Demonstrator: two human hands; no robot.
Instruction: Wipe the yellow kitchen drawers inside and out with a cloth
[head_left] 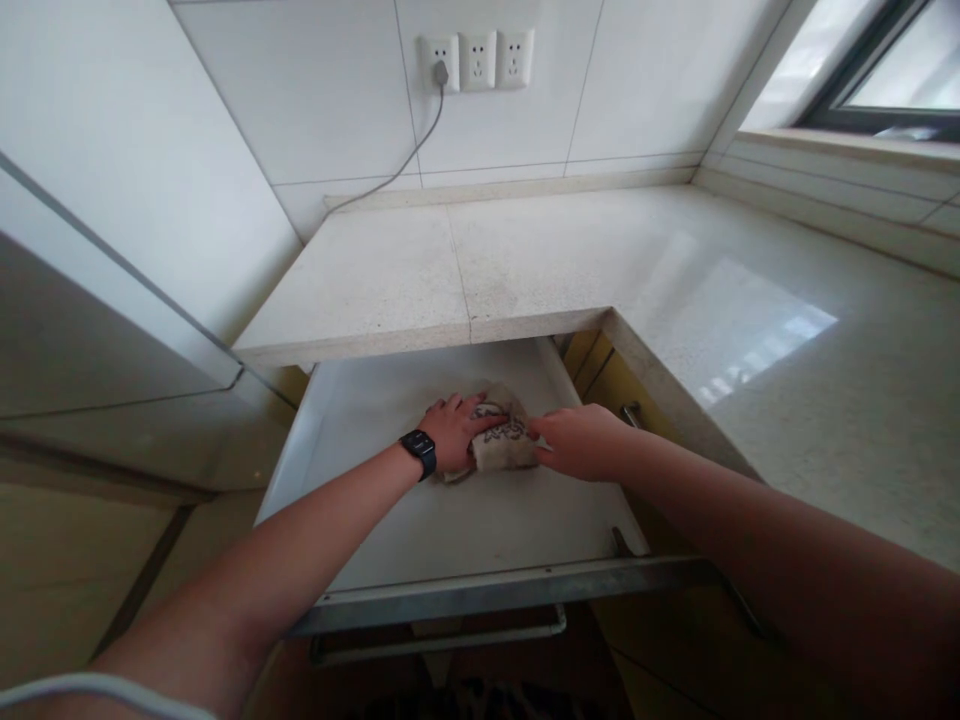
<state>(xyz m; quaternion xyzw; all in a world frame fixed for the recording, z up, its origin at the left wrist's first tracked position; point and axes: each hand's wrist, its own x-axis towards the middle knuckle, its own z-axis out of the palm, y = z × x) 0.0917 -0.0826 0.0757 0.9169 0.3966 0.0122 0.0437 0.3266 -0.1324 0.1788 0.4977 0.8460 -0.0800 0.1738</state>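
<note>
A beige cloth (504,452) with a dark printed pattern lies bunched on the bottom of a pulled-out white drawer (375,540). My left hand (452,432), with a black watch on its wrist, rests on the cloth's left side, fingers spread. At the cloth's right edge, my right hand (577,440) pinches the fabric between thumb and fingers. Part of the cloth is hidden under my left hand.
A pale stone countertop (375,270) runs behind the drawer and along the right side. A grey cord (405,165) hangs from the wall sockets (477,60). White cabinet doors stand at left; a bar handle (442,640) crosses the drawer front.
</note>
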